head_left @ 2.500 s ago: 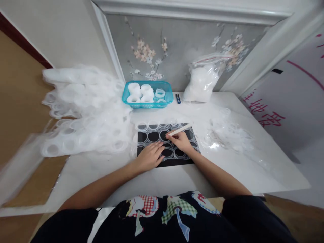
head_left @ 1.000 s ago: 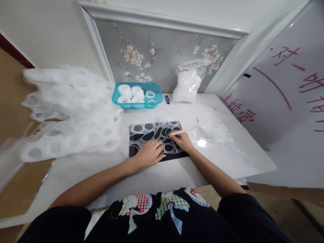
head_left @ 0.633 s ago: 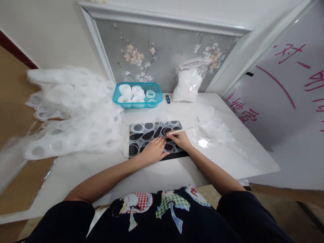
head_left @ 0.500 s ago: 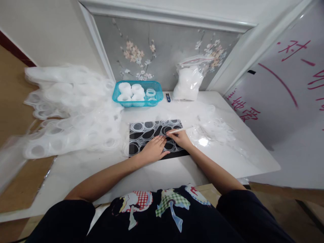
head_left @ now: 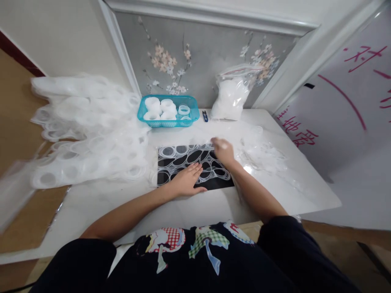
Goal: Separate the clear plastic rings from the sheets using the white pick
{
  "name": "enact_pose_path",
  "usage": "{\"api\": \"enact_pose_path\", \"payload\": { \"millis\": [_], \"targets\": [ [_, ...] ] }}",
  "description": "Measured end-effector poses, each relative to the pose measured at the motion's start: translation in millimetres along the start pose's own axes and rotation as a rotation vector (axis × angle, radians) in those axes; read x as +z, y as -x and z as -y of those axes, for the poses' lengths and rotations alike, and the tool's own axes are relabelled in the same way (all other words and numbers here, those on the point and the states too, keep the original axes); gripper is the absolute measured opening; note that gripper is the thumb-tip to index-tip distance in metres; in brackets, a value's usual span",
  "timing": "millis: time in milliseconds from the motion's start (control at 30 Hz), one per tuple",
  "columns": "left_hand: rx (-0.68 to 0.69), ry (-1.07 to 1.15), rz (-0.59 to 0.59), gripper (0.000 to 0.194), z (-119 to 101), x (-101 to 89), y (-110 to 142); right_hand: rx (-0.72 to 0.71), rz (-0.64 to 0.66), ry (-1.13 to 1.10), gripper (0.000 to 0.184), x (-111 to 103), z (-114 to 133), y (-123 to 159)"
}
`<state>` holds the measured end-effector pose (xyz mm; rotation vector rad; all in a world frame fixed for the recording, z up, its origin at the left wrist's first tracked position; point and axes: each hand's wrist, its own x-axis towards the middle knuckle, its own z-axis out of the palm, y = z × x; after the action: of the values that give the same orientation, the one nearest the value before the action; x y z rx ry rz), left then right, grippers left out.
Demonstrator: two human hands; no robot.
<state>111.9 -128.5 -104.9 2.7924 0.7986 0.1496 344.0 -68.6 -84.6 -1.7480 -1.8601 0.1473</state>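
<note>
A black sheet (head_left: pixel 224 184) lies on the white table, covered with white ring-shaped and looping outlines. My left hand (head_left: pixel 187 180) rests flat on its lower middle, fingers stretched out. Over the sheet's upper right corner is my right hand (head_left: pixel 224 151), smeared by motion, with fingers curled. A bit of a thin white stick (head_left: pixel 225 146) shows at this hand; most of the stick is hidden or blurred. To the right of the hand lies a loose heap of thin, clear-white scraps (head_left: pixel 264 152).
Behind the sheet stands a blue plastic basket (head_left: pixel 141 118) with white rolls and rings. Small dark blue thread snips (head_left: pixel 205 116) and a zip bag of white material (head_left: pixel 229 97) are beside it. Sheets of white rings (head_left: pixel 88 122) pile up at left. A whiteboard (head_left: pixel 342 171) stands at right.
My right hand has moved up and slightly right, off the rings to the sheet's upper corner, and turned. My left hand stays flat on the sheet. The view has shifted slightly.
</note>
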Motion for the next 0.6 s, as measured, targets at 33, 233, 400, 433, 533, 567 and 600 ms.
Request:
{"api": "enact_pose_path", "payload": {
  "millis": [33, 233, 400, 433, 533, 567, 600],
  "targets": [
    [0.006, 0.000, -0.001, 0.086, 0.8, -0.6, 1.1, 0.155, -0.160, -0.024, 0.031, -7.8, -6.9, -15.1],
    [0.038, -0.007, -0.142, 0.065, -2.4, -12.8, -0.1, 0.176, -0.283, -0.343, 0.032, -34.8, -27.3, -11.7],
    [0.128, -0.082, -0.180, 0.056, -18.0, -17.0, -22.7, 0.191, 0.030, -0.494, 0.037, -19.3, -18.6, 49.2],
    [0.130, -0.101, -0.168, 0.059, -20.6, -16.1, -29.0, 0.192, 0.053, -0.530, 0.037, -16.7, -16.7, 55.6],
    [0.103, -0.118, -0.133, 0.063, -25.3, -11.8, -45.8, 0.170, 0.093, -0.610, 0.033, -12.5, -12.2, 62.8],
    [0.087, -0.111, -0.121, 0.063, -25.9, -10.4, -49.6, 0.169, 0.100, -0.621, 0.032, -11.9, -11.4, 62.9],
    [0.071, -0.105, -0.110, 0.063, -26.1, -9.0, -52.2, 0.174, 0.105, -0.626, 0.032, -11.6, -10.9, 62.7]
  ]
}}
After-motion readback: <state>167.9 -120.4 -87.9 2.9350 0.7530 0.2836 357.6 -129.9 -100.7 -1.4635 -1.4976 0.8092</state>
